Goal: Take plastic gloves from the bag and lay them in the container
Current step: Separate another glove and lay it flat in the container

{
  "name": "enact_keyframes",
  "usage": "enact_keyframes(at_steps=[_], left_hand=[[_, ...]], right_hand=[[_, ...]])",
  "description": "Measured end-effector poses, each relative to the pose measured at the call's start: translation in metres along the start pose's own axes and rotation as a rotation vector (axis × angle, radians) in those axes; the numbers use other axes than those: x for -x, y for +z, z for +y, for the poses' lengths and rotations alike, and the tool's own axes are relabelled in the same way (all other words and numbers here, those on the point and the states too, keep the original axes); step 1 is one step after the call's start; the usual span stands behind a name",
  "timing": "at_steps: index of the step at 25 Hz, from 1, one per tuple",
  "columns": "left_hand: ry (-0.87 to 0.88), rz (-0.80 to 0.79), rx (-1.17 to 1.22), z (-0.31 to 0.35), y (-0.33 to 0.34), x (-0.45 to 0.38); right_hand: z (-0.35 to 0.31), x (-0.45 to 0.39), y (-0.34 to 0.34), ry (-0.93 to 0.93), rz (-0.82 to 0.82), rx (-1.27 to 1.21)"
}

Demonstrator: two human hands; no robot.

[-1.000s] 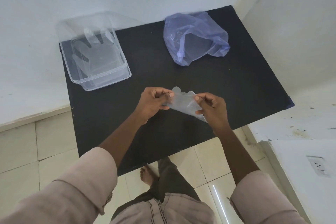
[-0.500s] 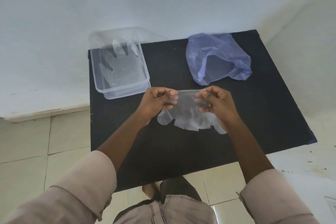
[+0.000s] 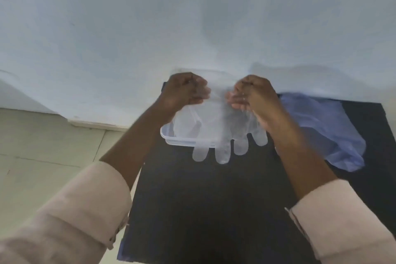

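One glove in hand: a clear plastic glove [image 3: 216,126], spread flat and hanging between my two hands above the near end of the container [image 3: 169,136].
Left hand [image 3: 184,92]: fingers curled tight, pinching the glove's cuff at its left corner.
Right hand [image 3: 254,98]: fingers bent in, gripping the cuff's right corner; a ring shows on one finger.
Glove, long axis: cuff to fingertips, running from the wall side towards me, tilted downward.
Glove, pointing: cuff up and away at my knuckles; the four fingertips hang towards me, past the container's near rim, over the black table [image 3: 203,210].
Container: clear tub at the table's far left corner, mostly hidden behind the glove; what it already holds I cannot tell from here.
Bag [image 3: 325,126]: blue plastic, crumpled, on the table just right of my right wrist; contents not visible.
Done, as I judge: this glove is out of the bag and carried over the container.
Left: lower it in flat, let go, then return to the bag for any more.
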State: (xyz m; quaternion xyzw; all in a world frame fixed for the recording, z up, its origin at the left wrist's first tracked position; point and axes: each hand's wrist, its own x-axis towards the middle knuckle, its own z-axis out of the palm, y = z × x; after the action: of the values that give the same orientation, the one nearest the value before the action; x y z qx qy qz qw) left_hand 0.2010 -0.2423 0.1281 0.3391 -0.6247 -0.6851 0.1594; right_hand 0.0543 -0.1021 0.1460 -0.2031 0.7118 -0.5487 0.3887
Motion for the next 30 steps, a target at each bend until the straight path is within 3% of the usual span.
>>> enact_keyframes(at_steps=[8,12,15,17,23,27,30], left_hand=[[0.082,0.106,-0.096,0.063,-0.056,-0.087],[0.396,0.313,-0.15,0.089,-0.055,-0.086],[0.579,0.335,-0.158,0.072,-0.051,-0.061],[0.545,0.315,-0.168,0.036,-0.049,-0.045],[0.268,0.296,-0.266,-0.068,-0.047,-0.045],[0.164,0.336,-0.458,-0.087,-0.036,-0.05],[0.146,0.327,-0.654,-0.097,-0.028,-0.054]], right_hand=[[-0.072,-0.111,0.06,-0.071,0.106,-0.095],[-0.096,-0.117,0.073,-0.417,0.221,-0.205],[-0.071,-0.093,0.077,-0.6,0.191,-0.289],[-0.032,-0.078,0.081,-0.573,0.188,-0.3],[0.084,-0.074,0.098,-0.255,0.248,-0.129],[0.098,-0.081,0.107,-0.158,0.339,0.058],[0.101,-0.085,0.111,-0.088,0.318,0.193]])
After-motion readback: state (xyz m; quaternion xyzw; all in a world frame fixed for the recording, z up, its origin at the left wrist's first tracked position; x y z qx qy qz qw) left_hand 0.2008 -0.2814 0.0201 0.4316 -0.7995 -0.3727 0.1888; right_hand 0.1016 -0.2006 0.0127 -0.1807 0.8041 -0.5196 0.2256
